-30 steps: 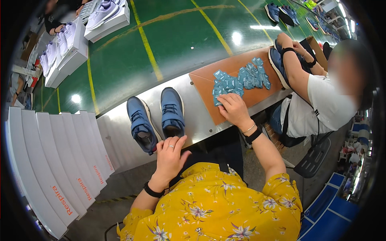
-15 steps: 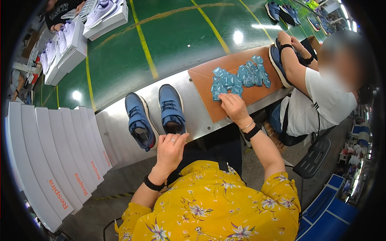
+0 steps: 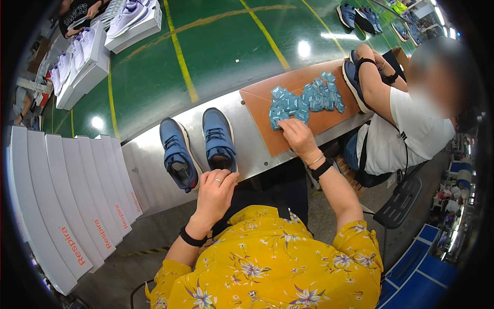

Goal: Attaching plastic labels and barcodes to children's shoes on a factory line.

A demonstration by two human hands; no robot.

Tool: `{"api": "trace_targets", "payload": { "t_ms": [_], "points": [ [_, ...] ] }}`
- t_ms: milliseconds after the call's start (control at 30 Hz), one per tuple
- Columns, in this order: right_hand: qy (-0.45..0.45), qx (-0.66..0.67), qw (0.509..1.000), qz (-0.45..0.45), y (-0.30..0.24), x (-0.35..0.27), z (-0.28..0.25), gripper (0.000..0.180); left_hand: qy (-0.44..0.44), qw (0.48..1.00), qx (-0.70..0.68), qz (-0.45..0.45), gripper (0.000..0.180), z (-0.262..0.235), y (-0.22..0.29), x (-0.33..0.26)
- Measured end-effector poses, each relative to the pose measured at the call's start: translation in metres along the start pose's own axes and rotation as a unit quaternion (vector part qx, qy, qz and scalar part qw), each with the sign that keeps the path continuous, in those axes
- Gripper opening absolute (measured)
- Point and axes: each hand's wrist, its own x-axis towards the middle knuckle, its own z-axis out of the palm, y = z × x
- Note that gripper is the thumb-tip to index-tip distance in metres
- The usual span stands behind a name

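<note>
Your right hand (image 3: 297, 135) pinched a small blue sachet from the blue sachet pile (image 3: 303, 100) just beyond it; your left hand (image 3: 215, 191) rested loose-fingered, touching the blue sneaker's heel (image 3: 220, 160).

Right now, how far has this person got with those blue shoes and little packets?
Done: the pair of blue shoes stands side by side on the metal ledge. In hand: the left hand rests at the heel of one shoe, while the right hand reaches into the pile of small blue packets. Left: no packet shows inside either shoe yet.
</note>
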Motion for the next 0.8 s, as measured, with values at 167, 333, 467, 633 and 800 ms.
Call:
{"api": "trace_targets", "payload": {
  "t_ms": [167, 333, 467, 633, 800],
  "points": [
    [0.094, 0.008, 0.993, 0.078, 0.005, 0.009, 0.003, 0.029, 0.042, 0.998, -0.042, 0.018, 0.025, -0.013, 0.011, 0.005],
    [0.184, 0.355, 0.798, 0.45, -0.012, 0.015, 0.021, 0.023, 0.103, 0.979, -0.175, 0.008, 0.026, -0.022, 0.024, 0.035],
    [0.123, 0.555, 0.709, 0.418, -0.076, 0.048, -0.006, 0.023, 0.102, 0.907, -0.364, -0.186, 0.023, -0.021, 0.025, 0.068],
    [0.027, 0.68, 0.637, 0.364, -0.129, 0.073, -0.02, 0.022, 0.14, 0.845, -0.479, -0.194, 0.014, -0.009, -0.001, 0.069],
    [-0.024, 0.624, 0.685, 0.375, -0.104, 0.086, 0.009, 0.021, 0.231, 0.872, -0.367, -0.225, 0.009, -0.03, -0.035, 0.059]
  ]
}}
